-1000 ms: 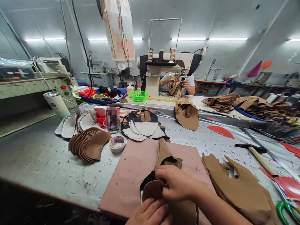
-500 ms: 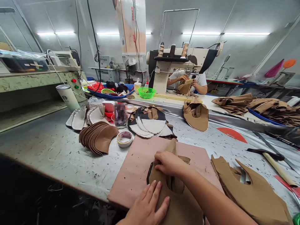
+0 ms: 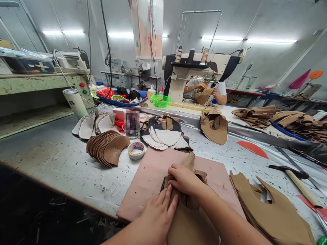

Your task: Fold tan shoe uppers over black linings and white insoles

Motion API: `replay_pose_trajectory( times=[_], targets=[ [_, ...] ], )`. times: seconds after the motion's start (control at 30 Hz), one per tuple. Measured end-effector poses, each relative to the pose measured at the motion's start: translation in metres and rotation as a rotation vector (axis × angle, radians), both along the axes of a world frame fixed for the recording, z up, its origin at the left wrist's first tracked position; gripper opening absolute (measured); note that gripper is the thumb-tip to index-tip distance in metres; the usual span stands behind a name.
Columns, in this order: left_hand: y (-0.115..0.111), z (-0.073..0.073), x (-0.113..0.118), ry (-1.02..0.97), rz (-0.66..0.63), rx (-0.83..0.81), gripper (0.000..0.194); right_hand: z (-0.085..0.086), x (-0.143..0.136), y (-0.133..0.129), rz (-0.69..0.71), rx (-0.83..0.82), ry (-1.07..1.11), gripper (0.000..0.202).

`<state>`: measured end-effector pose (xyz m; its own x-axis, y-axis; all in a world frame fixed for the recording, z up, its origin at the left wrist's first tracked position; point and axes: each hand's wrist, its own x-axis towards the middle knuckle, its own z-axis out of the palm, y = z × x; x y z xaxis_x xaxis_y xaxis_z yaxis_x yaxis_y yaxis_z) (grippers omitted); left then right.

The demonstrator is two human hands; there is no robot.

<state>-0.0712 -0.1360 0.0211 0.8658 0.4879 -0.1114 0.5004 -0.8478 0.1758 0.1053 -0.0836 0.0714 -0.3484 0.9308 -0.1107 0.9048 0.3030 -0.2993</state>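
A tan shoe upper [image 3: 194, 224] lies on a pink board [image 3: 135, 190] in front of me, with a dark edge showing at its upper left. My right hand [image 3: 184, 179] has its fingers curled over the upper's far left edge and grips the material there. Flat on the near left side of the same piece rests my left hand [image 3: 157, 209], fingers stretched out, their tips close to the right hand's fingers. The right forearm crosses over part of the upper and hides it. A stack of tan uppers [image 3: 276, 207] lies to the right of the board.
Left of the board are a tape roll [image 3: 136, 150], fanned brown leather pieces [image 3: 107, 149] and a tumbler [image 3: 74, 102]. Black-and-white pieces [image 3: 165, 134] lie behind it. A hammer [image 3: 301, 187] is at right. Across the table, a person works at a sewing machine [image 3: 178, 80].
My left hand has slid forward along the upper, bringing its fingertips up to the right hand. The right hand keeps its grip at almost the same spot. The camera view has shifted slightly.
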Motion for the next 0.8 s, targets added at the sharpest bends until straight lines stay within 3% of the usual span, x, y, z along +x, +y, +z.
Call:
replay_pose_trajectory(
  times=[0.07, 0.23, 0.4, 0.5, 0.67, 0.8],
  targets=[
    [0.01, 0.014, -0.007, -0.014, -0.037, -0.075, 0.121, 0.005, 0.005, -0.002, -0.025, 0.07, -0.088, 0.018],
    [0.021, 0.037, -0.009, -0.058, -0.048, -0.129, 0.101, 0.019, 0.025, -0.01, -0.064, 0.246, -0.129, 0.024],
    [0.017, 0.02, 0.014, -0.12, 0.144, 0.105, 0.055, 0.02, 0.021, -0.002, 0.082, 0.198, -0.393, 0.018],
    [0.019, 0.004, 0.018, -0.183, 0.147, 0.226, 0.052, 0.027, 0.017, 0.007, 0.108, 0.167, -0.483, 0.019],
    [0.025, 0.002, 0.013, -0.167, 0.119, 0.2, 0.053, 0.047, 0.032, 0.029, 0.034, -0.182, -0.41, 0.023],
    [0.028, 0.014, 0.014, -0.063, 0.127, 0.045, 0.057, 0.045, 0.04, 0.051, -0.026, -0.349, -0.427, 0.031]
  ],
)
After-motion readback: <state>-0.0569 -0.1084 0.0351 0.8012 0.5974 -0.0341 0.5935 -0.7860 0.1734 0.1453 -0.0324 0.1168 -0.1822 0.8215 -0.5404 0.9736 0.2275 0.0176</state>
